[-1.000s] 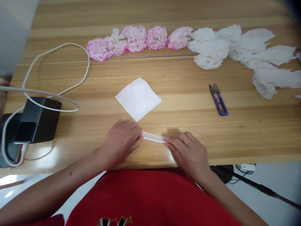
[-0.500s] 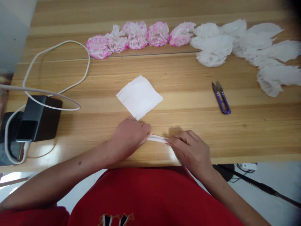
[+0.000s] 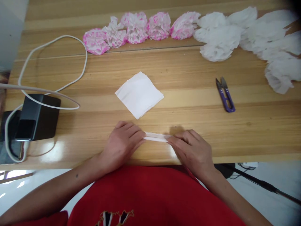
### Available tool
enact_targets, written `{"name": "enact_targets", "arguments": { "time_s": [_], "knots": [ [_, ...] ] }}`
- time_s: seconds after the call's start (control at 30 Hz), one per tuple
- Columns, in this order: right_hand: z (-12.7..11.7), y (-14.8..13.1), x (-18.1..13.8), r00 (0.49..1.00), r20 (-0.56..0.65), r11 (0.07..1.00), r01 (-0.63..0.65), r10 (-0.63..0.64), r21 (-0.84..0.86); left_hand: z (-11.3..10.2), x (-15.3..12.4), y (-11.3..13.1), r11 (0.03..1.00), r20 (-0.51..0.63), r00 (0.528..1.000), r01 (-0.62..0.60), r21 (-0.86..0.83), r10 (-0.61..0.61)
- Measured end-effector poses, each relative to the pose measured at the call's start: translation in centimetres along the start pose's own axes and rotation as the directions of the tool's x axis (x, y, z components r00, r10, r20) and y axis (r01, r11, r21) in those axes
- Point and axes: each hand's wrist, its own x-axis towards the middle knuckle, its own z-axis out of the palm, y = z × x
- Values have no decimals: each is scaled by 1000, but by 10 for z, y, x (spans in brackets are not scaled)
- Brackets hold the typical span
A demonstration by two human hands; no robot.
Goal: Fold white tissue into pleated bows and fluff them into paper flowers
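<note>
Between my two hands runs a narrow folded strip of white tissue paper (image 3: 156,137), level just above the table's front edge. My left hand (image 3: 124,141) pinches its left end, and my right hand (image 3: 191,149) pinches the right end; both sets of fingers are closed and cover the tips of the strip. Beyond my left hand lies a square stack of white tissue paper (image 3: 139,95), turned like a diamond. Purple-handled thread snips (image 3: 225,94) rest to the right, blades pointing away from me.
Along the back stand several pink-edged paper flowers (image 3: 159,26), then several white paper flowers (image 3: 219,39) toward the right. On the left are a dark box-shaped power bank (image 3: 42,117) and a looped white cable (image 3: 86,59). The wooden table's front edge (image 3: 258,157) runs close to my body.
My left hand has shifted slightly left along the strip, and more of the strip shows between my hands. My right hand keeps its pinch. The view has tilted a little.
</note>
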Motion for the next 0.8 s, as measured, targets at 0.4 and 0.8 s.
{"name": "enact_targets", "arguments": {
  "time_s": [0.4, 0.8],
  "knots": [
    [-7, -2, 2, 995, 51, 978, -94, 86, 185, -2, 1, -1, 997, 62, 996, 72, -19, -71],
    [-15, -6, 14, 962, 165, 951, -247, 218, 185, -17, 21, -2, 989, 262, 959, 131, -65, -110]
  ]
}}
